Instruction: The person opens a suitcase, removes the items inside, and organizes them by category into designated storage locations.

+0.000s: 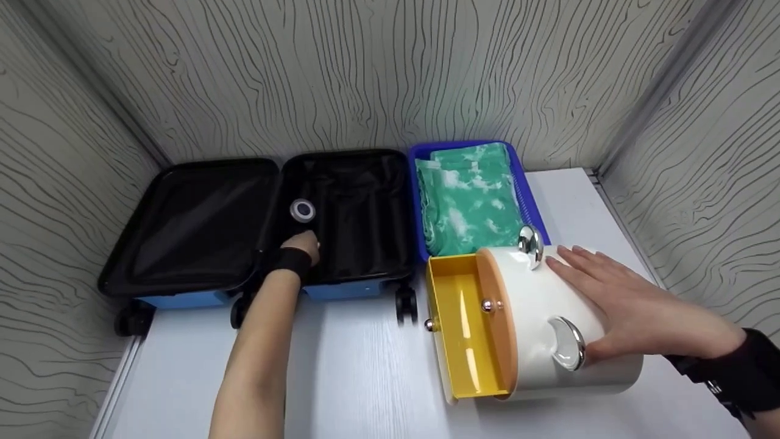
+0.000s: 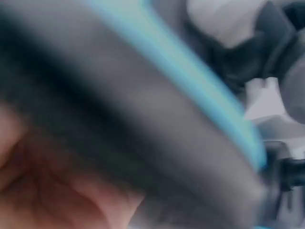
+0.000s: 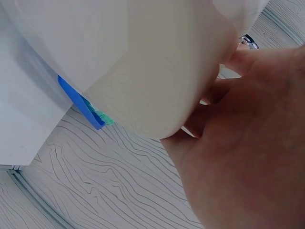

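Note:
My left hand (image 1: 303,244) reaches down into the right half of an open black-lined suitcase (image 1: 365,225). Its fingers are hidden, and I cannot tell what they hold. Just beyond it shows a round, light-rimmed disc (image 1: 303,210) with a dark ring. In the left wrist view the palm (image 2: 62,191) is blurred beside the suitcase's edge (image 2: 133,114). My right hand (image 1: 627,299) rests with fingers spread on a white rounded drawer box (image 1: 542,372) lying on its side. Its thumb is near a silver-rimmed knob (image 1: 570,344). A yellow drawer (image 1: 457,292) stands pulled out.
The suitcase's other half (image 1: 195,225) lies flat at the left, with black wheels (image 1: 406,303) along the near side. A blue basket (image 1: 530,189) holds folded green-and-white cloth (image 1: 469,201) behind the drawer box. Patterned panels (image 1: 365,73) enclose the white table (image 1: 359,378).

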A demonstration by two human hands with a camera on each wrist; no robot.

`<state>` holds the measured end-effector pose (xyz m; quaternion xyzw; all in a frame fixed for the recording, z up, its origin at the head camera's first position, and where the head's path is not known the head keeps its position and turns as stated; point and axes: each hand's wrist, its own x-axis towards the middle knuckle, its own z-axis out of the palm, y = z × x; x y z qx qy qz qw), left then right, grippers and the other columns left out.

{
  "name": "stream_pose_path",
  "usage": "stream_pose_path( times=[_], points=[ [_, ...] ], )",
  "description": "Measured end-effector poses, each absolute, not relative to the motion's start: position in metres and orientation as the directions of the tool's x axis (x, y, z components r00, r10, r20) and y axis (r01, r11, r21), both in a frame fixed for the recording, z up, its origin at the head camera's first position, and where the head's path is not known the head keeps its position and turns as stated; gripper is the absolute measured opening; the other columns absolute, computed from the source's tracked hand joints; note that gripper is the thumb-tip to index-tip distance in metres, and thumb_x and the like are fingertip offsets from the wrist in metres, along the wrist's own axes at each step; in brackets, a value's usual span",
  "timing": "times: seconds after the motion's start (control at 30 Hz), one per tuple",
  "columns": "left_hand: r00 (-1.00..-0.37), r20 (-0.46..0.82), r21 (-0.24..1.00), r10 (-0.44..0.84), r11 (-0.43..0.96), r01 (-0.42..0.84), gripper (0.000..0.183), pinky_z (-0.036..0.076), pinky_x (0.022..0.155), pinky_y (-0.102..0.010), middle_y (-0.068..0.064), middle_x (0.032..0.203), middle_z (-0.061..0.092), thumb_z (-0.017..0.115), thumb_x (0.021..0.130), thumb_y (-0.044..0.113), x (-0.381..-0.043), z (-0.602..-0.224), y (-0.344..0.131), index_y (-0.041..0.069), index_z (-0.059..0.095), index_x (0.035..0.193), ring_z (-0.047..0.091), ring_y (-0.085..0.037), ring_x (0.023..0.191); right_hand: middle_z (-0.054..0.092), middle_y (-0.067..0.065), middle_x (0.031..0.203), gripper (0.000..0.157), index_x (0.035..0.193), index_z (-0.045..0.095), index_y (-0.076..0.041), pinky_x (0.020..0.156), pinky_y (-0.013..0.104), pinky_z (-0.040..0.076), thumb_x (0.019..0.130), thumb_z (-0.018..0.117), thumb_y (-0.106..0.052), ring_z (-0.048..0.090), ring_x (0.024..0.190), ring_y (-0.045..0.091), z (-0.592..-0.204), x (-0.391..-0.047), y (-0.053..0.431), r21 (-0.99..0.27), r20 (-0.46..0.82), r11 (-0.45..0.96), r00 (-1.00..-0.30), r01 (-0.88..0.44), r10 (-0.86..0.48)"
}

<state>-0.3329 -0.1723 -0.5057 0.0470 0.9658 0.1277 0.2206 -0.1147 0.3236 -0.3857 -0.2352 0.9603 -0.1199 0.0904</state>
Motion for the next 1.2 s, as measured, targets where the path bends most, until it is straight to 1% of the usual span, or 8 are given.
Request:
stream_pose_path(
  times=[0.2, 0.4, 0.53, 0.67, 0.8, 0.87, 0.97, 1.2],
  points=[
    [-0.946, -0.137, 0.515, 0.292, 0.837, 0.184, 0.026, 0.051, 0.084, -0.044, -0.014, 0.103, 0.065, 0.066, 0.095, 0.008, -0.320, -0.467, -0.130, 0.001, 0.057, 0.118, 0.063, -0.030, 0.093, 0.025, 0.020, 0.165, 0.136, 0.163, 0.024, -0.010, 0.122, 0.028, -0.004, 0.060, 0.082, -0.078, 0.024, 0.149, 0.046, -0.386, -0.116, 0.324, -0.272, -0.115, 0.857, -0.869, -0.438, -0.481],
    [-0.845, 0.071, 0.645, 0.530, 0.622, 0.444, 0.021, 0.047, 0.075, -0.032, -0.002, 0.095, 0.061, 0.071, 0.093, 0.014, -0.284, -0.434, -0.066, 0.007, 0.064, 0.111, 0.055, -0.018, 0.085, 0.027, 0.020, 0.165, 0.136, 0.163, 0.025, -0.009, 0.119, 0.022, -0.007, 0.061, 0.081, -0.079, 0.025, 0.148, 0.046, -0.388, -0.115, 0.327, -0.272, -0.087, 0.847, -0.865, -0.457, -0.495],
    [-0.726, 0.061, 0.546, 0.685, 0.586, 0.599, 0.020, 0.047, 0.080, -0.029, 0.001, 0.097, 0.060, 0.072, 0.090, 0.016, -0.252, -0.418, -0.036, 0.011, 0.068, 0.110, 0.053, -0.016, 0.090, 0.026, 0.021, 0.165, 0.135, 0.163, 0.025, -0.009, 0.118, 0.021, -0.007, 0.061, 0.080, -0.080, 0.025, 0.148, 0.047, -0.388, -0.115, 0.325, -0.280, -0.088, 0.846, -0.866, -0.454, -0.493],
    [-0.598, 0.022, 0.337, 0.801, 0.557, 0.759, 0.013, 0.046, 0.081, -0.031, 0.004, 0.092, 0.060, 0.074, 0.090, 0.020, -0.225, -0.414, -0.018, 0.015, 0.070, 0.100, 0.055, -0.015, 0.087, 0.026, 0.020, 0.165, 0.136, 0.163, 0.024, -0.010, 0.119, 0.023, -0.007, 0.061, 0.081, -0.078, 0.024, 0.148, 0.047, -0.387, -0.116, 0.325, -0.291, -0.099, 0.847, -0.866, -0.445, -0.489],
    [-0.482, -0.010, 0.131, 0.876, 0.479, 0.868, 0.014, 0.045, 0.081, -0.035, 0.005, 0.087, 0.063, 0.067, 0.099, 0.032, -0.205, -0.422, 0.000, 0.020, 0.072, 0.094, 0.060, -0.014, 0.084, 0.026, 0.020, 0.165, 0.135, 0.163, 0.025, -0.010, 0.119, 0.023, -0.007, 0.060, 0.083, -0.076, 0.025, 0.148, 0.048, -0.387, -0.116, 0.326, -0.294, -0.097, 0.847, -0.868, -0.442, -0.487],
    [-0.440, -0.032, 0.055, 0.898, 0.441, 0.896, 0.017, 0.046, 0.089, -0.036, 0.005, 0.090, 0.067, 0.065, 0.101, 0.034, -0.197, -0.427, 0.009, 0.021, 0.075, 0.095, 0.064, -0.013, 0.089, 0.027, 0.020, 0.164, 0.135, 0.163, 0.025, -0.010, 0.119, 0.022, -0.006, 0.060, 0.084, -0.075, 0.025, 0.147, 0.048, -0.387, -0.116, 0.326, -0.291, -0.087, 0.846, -0.868, -0.447, -0.488],
    [-0.402, -0.079, -0.015, 0.912, 0.402, 0.916, 0.023, 0.046, 0.099, -0.041, 0.004, 0.095, 0.071, 0.061, 0.103, 0.038, -0.190, -0.436, 0.022, 0.022, 0.077, 0.100, 0.068, -0.014, 0.094, 0.027, 0.020, 0.164, 0.135, 0.163, 0.026, -0.010, 0.118, 0.021, -0.006, 0.059, 0.085, -0.074, 0.025, 0.148, 0.047, -0.388, -0.116, 0.326, -0.287, -0.078, 0.844, -0.867, -0.453, -0.492],
    [-0.411, -0.192, 0.048, 0.891, 0.427, 0.903, 0.037, 0.043, 0.108, -0.045, 0.000, 0.099, 0.072, 0.053, 0.105, 0.047, -0.183, -0.453, 0.034, 0.018, 0.075, 0.109, 0.070, -0.015, 0.094, 0.026, 0.020, 0.165, 0.137, 0.163, 0.024, -0.010, 0.119, 0.023, -0.007, 0.058, 0.085, -0.073, 0.024, 0.148, 0.047, -0.387, -0.115, 0.325, -0.286, -0.103, 0.849, -0.866, -0.445, -0.489]
  ],
)
